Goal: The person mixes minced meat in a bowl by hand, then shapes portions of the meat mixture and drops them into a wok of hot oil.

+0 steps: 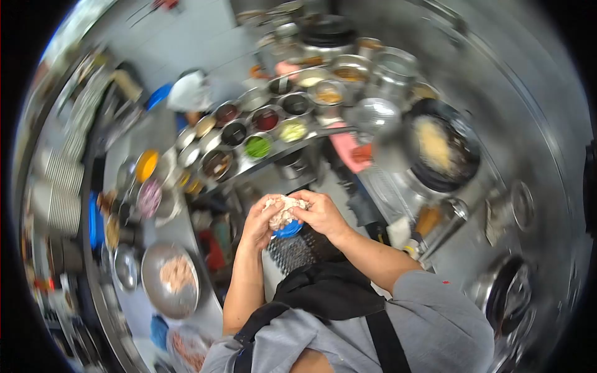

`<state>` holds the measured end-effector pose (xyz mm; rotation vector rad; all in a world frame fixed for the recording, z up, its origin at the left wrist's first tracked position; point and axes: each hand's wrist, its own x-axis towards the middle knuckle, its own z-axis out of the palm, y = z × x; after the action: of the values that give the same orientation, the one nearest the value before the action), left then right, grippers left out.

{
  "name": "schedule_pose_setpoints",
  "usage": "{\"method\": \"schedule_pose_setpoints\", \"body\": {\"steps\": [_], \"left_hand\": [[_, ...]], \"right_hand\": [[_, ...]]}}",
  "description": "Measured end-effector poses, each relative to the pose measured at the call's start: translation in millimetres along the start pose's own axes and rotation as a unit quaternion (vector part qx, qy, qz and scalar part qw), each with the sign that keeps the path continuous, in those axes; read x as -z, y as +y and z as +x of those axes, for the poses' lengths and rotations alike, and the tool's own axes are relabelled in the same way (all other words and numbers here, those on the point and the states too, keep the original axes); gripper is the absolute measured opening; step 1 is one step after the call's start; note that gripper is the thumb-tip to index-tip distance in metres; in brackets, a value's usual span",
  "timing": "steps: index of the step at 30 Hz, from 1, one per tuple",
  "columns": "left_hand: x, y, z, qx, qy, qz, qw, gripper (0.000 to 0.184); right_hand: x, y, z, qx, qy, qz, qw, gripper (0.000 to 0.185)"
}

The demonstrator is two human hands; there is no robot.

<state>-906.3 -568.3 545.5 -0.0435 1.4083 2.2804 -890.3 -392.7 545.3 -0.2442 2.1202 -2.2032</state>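
Both hands are together in front of my apron, holding a pale, lumpy mass of food (286, 210) that looks like shredded meat. The fingers of my left hand (255, 225) are curled against its left side. My right hand (323, 216) grips it from the right, with the thumb pressed into it. Just below the hands shows a blue round thing (288, 231), partly hidden; whether it touches them I cannot tell. On the left counter, a metal bowl (152, 295) contains pinkish, raw-looking meat (177, 274).
A black wok (456, 177) with pale food sits on the stove at right. Ahead stand several ingredient pots, among them one of chopped greens (257, 147). Stacked plates (59, 189) line the left shelf. A ladle (459, 209) lies by the stove.
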Motion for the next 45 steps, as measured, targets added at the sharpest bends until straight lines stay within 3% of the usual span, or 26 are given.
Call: {"method": "schedule_pose_setpoints", "body": {"steps": [1, 3, 5, 11, 13, 14, 18, 19, 21, 27, 33, 39, 42, 45], "left_hand": [[-25.3, -8.3, 20.9, 0.026, -0.042, -0.021, 0.999, 0.028], [-78.0, -27.7, 57.5, 0.054, -0.081, 0.021, 0.995, 0.029], [-119.8, -46.1, 89.8, 0.097, -0.138, 0.092, 0.981, 0.029], [-221.6, -90.7, 154.1, 0.156, -0.206, 0.114, 0.959, 0.027], [-251.5, -99.7, 170.2, 0.17, -0.238, 0.125, 0.948, 0.024], [-268.4, -98.6, 174.8, 0.191, -0.253, 0.117, 0.941, 0.02], [-305.4, -112.2, 202.3, 0.25, -0.31, 0.098, 0.912, 0.015], [-313.2, -111.5, 206.6, 0.25, -0.319, 0.1, 0.909, 0.015], [-320.2, -113.5, 222.6, 0.264, -0.33, 0.088, 0.902, 0.015], [-321.2, -87.6, 265.4, 0.28, -0.381, 0.026, 0.881, 0.015], [-296.5, -74.7, 300.5, 0.296, -0.378, 0.071, 0.874, 0.015], [-281.1, -91.4, 323.9, 0.326, -0.334, 0.044, 0.883, 0.016], [-280.3, -91.1, 331.2, 0.337, -0.338, 0.044, 0.878, 0.017], [-275.0, -92.1, 336.8, 0.324, -0.311, 0.031, 0.893, 0.018]], "right_hand": [[32.5, -4.1, -5.9, -0.001, 0.024, -0.028, 0.999, 0.023], [88.5, -15.2, -16.1, 0.111, 0.107, -0.18, 0.972, 0.023], [139.0, -25.0, -28.2, 0.078, 0.103, -0.187, 0.974, 0.027], [241.7, -7.6, -75.1, 0.073, 0.212, -0.221, 0.949, 0.031], [266.0, 9.2, -88.0, -0.029, 0.261, -0.012, 0.965, 0.027], [276.7, 9.2, -92.7, -0.041, 0.291, 0.021, 0.956, 0.026], [298.3, 11.9, -109.9, 0.017, 0.38, 0.234, 0.895, 0.022], [300.5, 10.5, -112.5, 0.018, 0.395, 0.231, 0.889, 0.022], [303.4, 7.8, -113.5, 0.056, 0.446, 0.316, 0.836, 0.021], [300.5, 6.7, -88.1, 0.127, 0.52, 0.298, 0.79, 0.022], [295.3, 26.7, -46.5, 0.068, 0.594, 0.306, 0.741, 0.022], [289.1, 9.3, -30.9, 0.103, 0.634, 0.272, 0.717, 0.023], [317.3, 27.3, -47.6, 0.052, 0.656, 0.213, 0.722, 0.01], [367.1, 40.3, -62.3, -0.024, 0.663, 0.182, 0.726, 0.016]]}}
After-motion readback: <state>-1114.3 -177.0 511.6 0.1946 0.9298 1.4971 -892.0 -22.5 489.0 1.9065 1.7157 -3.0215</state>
